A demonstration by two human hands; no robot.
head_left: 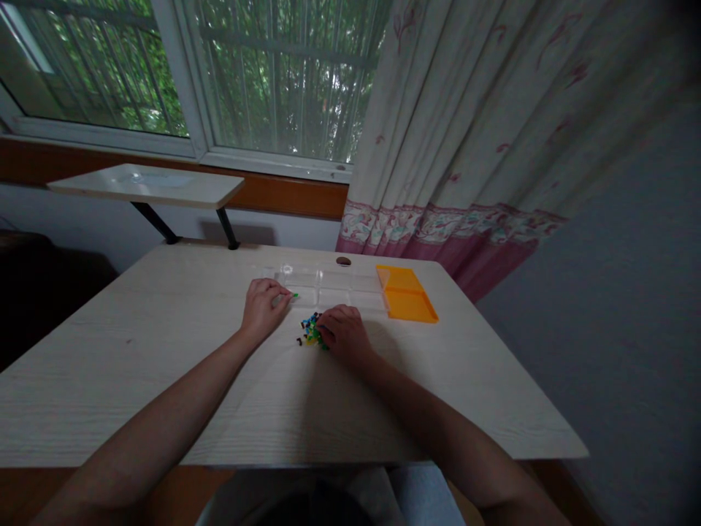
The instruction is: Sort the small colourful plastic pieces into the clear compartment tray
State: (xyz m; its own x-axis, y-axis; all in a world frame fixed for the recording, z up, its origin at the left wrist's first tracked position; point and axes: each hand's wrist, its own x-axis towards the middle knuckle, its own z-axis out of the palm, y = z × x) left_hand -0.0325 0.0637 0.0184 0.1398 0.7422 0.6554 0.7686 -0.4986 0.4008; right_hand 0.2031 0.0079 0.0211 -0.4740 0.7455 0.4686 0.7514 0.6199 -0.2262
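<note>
Beads (311, 330) lie heaped on the desk (164, 343), just before a clear tray (328, 286); the left hand (263, 307) pinches a green bead (295, 295) at the tray's edge; the right hand (344, 333) rests curled on the heap; an orange lid (406, 294) lies beside the tray.

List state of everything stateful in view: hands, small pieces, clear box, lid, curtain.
left hand: fingers pinched on green piece
right hand: resting on pile of small pieces
pile of small pieces: loose on table, unsorted
clear divided box: open, contents unclear
orange lid: off, flat beside the box
curtain: drawn aside, right of window
</note>
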